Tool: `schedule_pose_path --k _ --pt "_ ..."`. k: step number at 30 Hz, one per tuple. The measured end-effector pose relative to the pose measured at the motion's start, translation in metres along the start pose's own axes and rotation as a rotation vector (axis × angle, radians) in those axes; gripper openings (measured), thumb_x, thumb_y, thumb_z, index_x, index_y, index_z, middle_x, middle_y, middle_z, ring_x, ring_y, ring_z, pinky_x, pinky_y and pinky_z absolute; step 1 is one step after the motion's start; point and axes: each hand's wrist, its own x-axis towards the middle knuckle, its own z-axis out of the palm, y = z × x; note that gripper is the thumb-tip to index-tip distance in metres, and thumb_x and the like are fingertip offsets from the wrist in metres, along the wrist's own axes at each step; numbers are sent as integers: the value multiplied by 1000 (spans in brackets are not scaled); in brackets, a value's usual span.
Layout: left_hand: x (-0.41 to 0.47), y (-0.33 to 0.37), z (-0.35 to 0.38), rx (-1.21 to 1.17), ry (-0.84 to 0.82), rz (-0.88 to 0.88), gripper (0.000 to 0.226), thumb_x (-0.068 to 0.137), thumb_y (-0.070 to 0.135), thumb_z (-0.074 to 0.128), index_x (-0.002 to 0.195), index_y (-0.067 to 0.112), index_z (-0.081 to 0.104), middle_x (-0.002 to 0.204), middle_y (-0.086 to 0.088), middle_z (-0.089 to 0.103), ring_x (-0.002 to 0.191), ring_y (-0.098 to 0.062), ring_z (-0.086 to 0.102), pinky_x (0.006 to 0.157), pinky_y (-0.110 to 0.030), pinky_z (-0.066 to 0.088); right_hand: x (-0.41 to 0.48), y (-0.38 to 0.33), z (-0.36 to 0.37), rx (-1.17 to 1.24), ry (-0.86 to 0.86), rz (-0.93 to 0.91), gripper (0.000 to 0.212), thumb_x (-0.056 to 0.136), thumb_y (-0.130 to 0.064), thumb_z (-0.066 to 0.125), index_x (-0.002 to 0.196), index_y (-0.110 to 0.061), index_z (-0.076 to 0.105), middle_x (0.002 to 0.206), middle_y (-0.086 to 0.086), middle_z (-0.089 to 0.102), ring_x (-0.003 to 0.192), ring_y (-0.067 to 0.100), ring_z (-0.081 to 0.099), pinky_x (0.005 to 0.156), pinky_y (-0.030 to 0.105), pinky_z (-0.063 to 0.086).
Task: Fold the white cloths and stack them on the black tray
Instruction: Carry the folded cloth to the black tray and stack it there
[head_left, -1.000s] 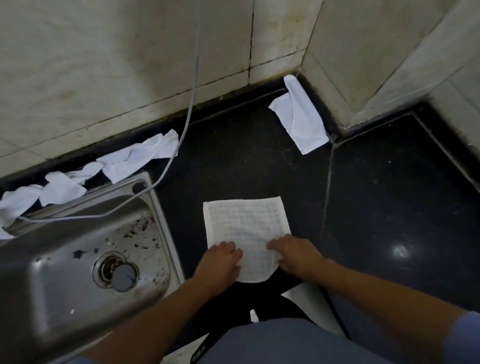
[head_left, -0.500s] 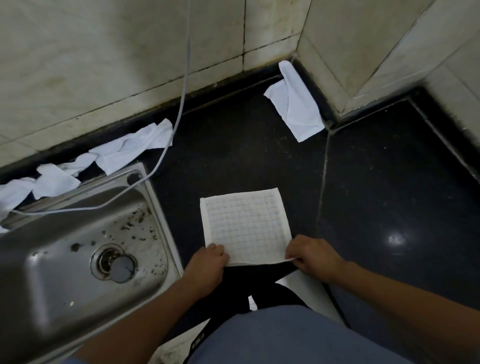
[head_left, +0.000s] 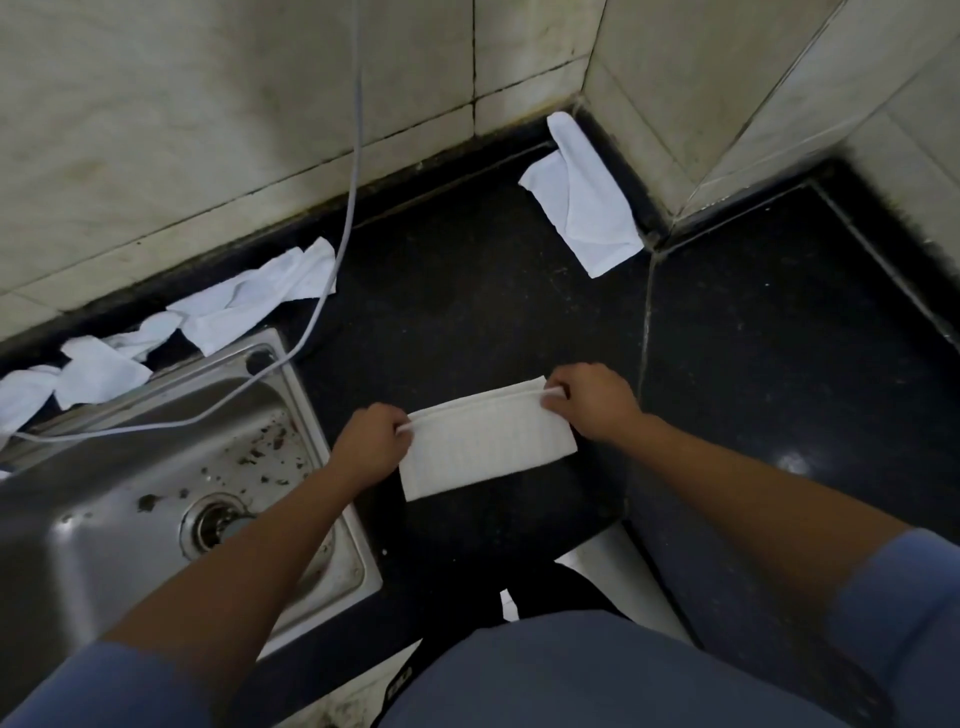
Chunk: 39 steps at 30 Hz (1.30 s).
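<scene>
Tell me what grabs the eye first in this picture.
The folded cloth stands out, white against the dark counter in the middle, its far corners pinched by the left hand and right hand. Crumpled cloths trail along the wall behind the steel sink at left, and another cloth lies in the far corner.

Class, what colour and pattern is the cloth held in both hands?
The cloth is white with a faint ribbed weave, clearest in the head view.

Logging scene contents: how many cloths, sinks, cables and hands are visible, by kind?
Folded cloth, held: 1
Corner cloth: 1
Crumpled cloths: about 4, overlapping
Sink: 1
Cable: 1
Hands: 2, left hand and right hand
Total: about 10
</scene>
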Motion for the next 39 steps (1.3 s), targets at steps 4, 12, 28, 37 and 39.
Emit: schedule_pose_path --k 4,12,28,37,39 --pt "22 -4 5 71 -34 -119 18 88 23 59 86 7 67 91 -14 66 87 -28 63 76 -33 51 24 -2 12 -102 -36 76 22 90 -36 58 105 -21 64 105 4 66 95 24 61 72 29 41" --pt "1 -1 9 270 120 -70 24 89 28 57 108 15 53 108 -7 53 96 -25 57 75 -37 51 -2 -7 19 -186 154 -115 33 91 -31 57 123 -20 55 118 3 51 108 21 50 73 34 47" --pt "-60 -24 56 311 126 345 16 63 8 80 72 12 68 82 -3 58 70 -19 58 48 -31 51 -35 25 25 -163 23 -53 17 91 -33 57 98 -20 65 101 -3 58 94 17 57 72 32 48" --pt "-41 -18 36 505 18 234 44 93 35 50 135 21 47 151 -6 27 133 -25 31 108 -39 31 -1 -21 27 90 -39 396 36 84 -26 66 116 -15 56 112 6 62 97 25 62 69 29 43" --pt "-42 -17 36 487 14 232 45 93 34 51 135 20 47 150 -7 28 133 -26 31 108 -40 31 2 -22 23 216 -61 438 30 83 -25 68 109 -12 61 109 8 64 92 23 61 70 31 46"
